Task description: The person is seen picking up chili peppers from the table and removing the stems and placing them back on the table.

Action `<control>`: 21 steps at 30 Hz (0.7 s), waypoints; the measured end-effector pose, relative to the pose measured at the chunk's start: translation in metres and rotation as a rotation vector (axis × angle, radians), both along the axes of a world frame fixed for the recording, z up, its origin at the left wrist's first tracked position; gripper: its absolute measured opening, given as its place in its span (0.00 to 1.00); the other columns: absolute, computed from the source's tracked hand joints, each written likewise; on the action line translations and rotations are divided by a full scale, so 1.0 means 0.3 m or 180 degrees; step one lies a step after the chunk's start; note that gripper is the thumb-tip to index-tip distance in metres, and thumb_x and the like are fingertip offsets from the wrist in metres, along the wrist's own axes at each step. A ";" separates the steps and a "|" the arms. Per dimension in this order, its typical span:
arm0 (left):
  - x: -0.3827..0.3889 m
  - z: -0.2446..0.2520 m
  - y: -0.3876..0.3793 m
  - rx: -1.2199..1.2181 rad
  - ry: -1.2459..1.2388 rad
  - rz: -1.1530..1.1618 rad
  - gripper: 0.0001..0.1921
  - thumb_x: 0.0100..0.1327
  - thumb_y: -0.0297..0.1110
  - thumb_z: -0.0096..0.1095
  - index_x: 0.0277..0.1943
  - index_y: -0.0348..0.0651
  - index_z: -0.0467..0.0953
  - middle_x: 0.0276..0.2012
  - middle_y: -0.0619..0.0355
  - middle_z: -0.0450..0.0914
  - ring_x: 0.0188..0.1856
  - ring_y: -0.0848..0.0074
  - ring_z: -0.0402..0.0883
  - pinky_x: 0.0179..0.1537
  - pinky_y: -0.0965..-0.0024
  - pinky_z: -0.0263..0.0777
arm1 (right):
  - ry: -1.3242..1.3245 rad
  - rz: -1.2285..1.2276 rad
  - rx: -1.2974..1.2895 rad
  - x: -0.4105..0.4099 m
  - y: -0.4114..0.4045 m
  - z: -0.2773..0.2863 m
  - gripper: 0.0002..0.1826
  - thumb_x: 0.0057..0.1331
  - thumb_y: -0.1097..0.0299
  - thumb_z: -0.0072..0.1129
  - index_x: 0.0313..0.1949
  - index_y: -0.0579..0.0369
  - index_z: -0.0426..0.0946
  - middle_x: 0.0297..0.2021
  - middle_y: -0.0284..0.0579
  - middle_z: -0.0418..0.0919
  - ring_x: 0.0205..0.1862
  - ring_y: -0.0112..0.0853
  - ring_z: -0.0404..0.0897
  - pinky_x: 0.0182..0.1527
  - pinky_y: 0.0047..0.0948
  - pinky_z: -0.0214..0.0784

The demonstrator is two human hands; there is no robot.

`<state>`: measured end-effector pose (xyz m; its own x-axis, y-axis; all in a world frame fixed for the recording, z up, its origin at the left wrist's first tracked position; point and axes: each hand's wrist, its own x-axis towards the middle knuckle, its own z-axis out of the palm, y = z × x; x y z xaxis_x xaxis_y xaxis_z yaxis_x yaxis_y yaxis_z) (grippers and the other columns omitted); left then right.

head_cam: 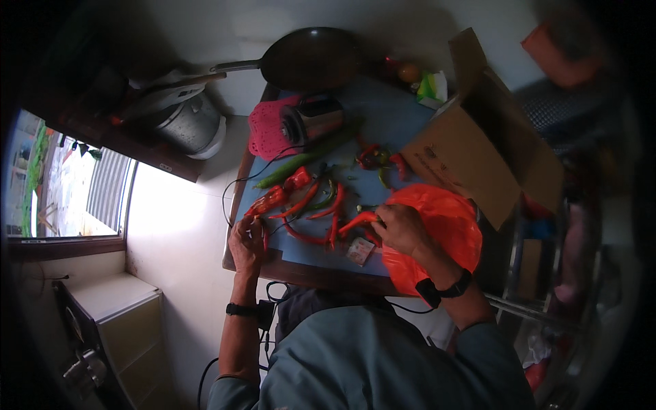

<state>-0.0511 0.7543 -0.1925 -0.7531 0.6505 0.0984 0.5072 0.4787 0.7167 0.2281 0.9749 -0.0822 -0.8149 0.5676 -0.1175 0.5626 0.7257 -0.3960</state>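
Note:
My right hand pinches a red chili pepper near its stem end, above the table's front part. At the table's left edge, my left hand has its fingers bent by the tip of a wrinkled red pepper; whether they grip anything cannot be made out. Between the hands lie several long red chilies and a green chili. A red plastic bag bulges beside and under my right forearm. Just left of it rests a small printed packet.
A long green gourd or cucumber lies behind the peppers. Past it are a metal kettle on a pink openwork mat and a dark wok. An open cardboard box stands right. A black cord loops over the left edge.

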 end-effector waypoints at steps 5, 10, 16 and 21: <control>0.187 0.243 0.156 0.0550 -0.0982 -0.1555 0.19 0.58 0.26 0.69 0.54 0.38 0.77 0.47 0.44 0.81 0.48 0.58 0.82 0.48 0.64 0.76 | 0.0220 0.0292 0.0238 -0.006 -0.037 0.052 0.08 0.59 0.68 0.63 0.31 0.58 0.74 0.29 0.52 0.79 0.35 0.47 0.80 0.38 0.42 0.73; 0.316 0.267 0.266 0.0333 -0.0609 -0.2240 0.24 0.57 0.29 0.68 0.57 0.35 0.73 0.54 0.40 0.76 0.55 0.49 0.77 0.55 0.57 0.73 | -0.0131 0.0563 0.0879 -0.041 -0.049 0.019 0.05 0.59 0.71 0.61 0.30 0.57 0.74 0.30 0.47 0.80 0.38 0.43 0.79 0.43 0.38 0.73; 0.340 0.287 0.290 0.0742 -0.0643 -0.2658 0.26 0.58 0.28 0.66 0.59 0.32 0.69 0.51 0.39 0.77 0.54 0.47 0.77 0.55 0.57 0.72 | 0.0640 0.0767 0.0576 -0.028 -0.068 0.038 0.05 0.58 0.72 0.62 0.31 0.56 0.74 0.31 0.45 0.79 0.35 0.42 0.78 0.41 0.37 0.73; 0.341 0.302 0.312 0.0722 -0.0930 -0.2922 0.21 0.59 0.26 0.63 0.56 0.34 0.71 0.43 0.43 0.78 0.46 0.50 0.79 0.47 0.59 0.73 | 0.1431 0.0574 -0.0467 -0.037 -0.083 0.115 0.09 0.60 0.70 0.65 0.39 0.59 0.78 0.34 0.48 0.80 0.39 0.44 0.80 0.42 0.39 0.74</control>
